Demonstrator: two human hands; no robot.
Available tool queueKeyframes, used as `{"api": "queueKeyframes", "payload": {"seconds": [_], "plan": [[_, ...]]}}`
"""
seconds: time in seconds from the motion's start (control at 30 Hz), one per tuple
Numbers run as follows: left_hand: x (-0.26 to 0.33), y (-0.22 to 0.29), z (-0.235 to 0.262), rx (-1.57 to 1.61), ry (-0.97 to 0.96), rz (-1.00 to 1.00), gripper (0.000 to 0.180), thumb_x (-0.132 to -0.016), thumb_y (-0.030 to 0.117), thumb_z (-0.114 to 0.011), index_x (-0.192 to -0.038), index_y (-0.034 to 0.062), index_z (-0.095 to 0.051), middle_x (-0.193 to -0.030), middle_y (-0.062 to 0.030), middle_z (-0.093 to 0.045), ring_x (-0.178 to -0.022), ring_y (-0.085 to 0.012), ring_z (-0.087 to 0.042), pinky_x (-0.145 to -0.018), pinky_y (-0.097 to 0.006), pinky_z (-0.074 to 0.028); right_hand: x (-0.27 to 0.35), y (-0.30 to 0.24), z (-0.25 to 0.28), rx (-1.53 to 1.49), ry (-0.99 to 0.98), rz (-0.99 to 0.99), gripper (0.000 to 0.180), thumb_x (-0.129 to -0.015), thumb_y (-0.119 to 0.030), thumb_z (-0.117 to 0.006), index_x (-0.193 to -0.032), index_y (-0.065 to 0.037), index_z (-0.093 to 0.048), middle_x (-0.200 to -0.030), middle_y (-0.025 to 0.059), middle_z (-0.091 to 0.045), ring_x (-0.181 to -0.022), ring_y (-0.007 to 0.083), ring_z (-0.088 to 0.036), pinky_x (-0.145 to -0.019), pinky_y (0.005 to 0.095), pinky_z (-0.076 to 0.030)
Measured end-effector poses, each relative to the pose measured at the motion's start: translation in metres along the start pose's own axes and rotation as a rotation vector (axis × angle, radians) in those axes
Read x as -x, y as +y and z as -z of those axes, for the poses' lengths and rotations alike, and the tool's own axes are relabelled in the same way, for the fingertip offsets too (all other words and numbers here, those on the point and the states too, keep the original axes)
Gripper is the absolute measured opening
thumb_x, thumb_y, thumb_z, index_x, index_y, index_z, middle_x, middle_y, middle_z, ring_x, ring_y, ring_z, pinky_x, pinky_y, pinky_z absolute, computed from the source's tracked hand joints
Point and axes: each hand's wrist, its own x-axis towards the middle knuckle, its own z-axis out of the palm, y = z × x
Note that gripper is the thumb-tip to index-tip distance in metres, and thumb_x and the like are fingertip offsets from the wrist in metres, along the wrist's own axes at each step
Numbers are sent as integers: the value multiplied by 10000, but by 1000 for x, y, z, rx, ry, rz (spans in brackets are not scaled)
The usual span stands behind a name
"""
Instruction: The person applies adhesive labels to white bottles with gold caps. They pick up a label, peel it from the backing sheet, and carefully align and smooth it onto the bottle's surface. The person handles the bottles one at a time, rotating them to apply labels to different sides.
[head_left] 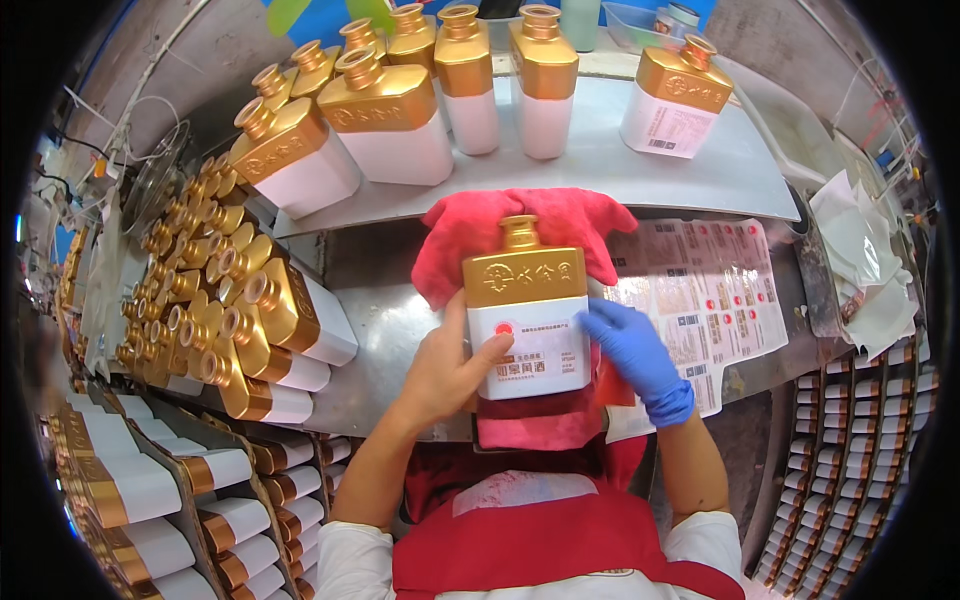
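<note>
Gold-and-white bottle (pixel 525 310) in the middle of the scene, we log it roughly upright, neck at the far end, held over the worktop (pixel 370 290) and in front of a pink-red cloth (pixel 450 245); we can't tell whether its base touches the cloth. Its white front faces up toward us, with a label (pixel 555 345) carrying a red round mark and dark print. Left hand (pixel 445 365), bare: grip pinching the bottle, thumb (pixel 492 352) across the lower left of the front, other fingers mostly hidden at the left side and behind. Right hand (pixel 645 355), in a blue glove: fingers (pixel 608 322) touching the bottle's right edge, thumb out of sight, so we can't tell whether that grip is pinching or only resting. Just right of the glove we have printed sticker sheets (pixel 745 290), partly peeled. Far side: a raised grey shelf (pixel 620 150) with a group of upright bottles (pixel 390 145) from left to centre, plus one lone bottle (pixel 668 130) toward the right. Left: a heap of bottles (pixel 310 320), mostly tilted or lying. Near left and near right: racks (pixel 150 490) and more racks (pixel 850 440), full of bottles on their sides. Far right, crumpled white sheets (pixel 865 260). Nearest us, a red apron (pixel 530 545).
</note>
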Motion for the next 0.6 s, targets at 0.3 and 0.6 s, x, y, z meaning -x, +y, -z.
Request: {"api": "queueKeyframes", "payload": {"seconds": [0.3,0.6], "plan": [[14,0,9,-32,-77,137,987,-716,309,-781,-1412,-46,-178,-1100,-251,-597,-928,-296,-651,-788,-346,-508,40,18,58,-728,-3,-311,544,-788,0,-617,-1305,27,-448,-1218,101,-549,-1069,179,-562,-908,318,-483],[38,1,-14,-247,61,-6,1188,-613,292,-857,-1443,-47,-79,-1218,-265,-527,-998,-349,-607,-801,-362,-505,48,-24,20,-461,86,-50,377,-727,87,-694,-1081,7,-590,-1021,69,-629,-961,140,-600,-869,291,-493]]}}
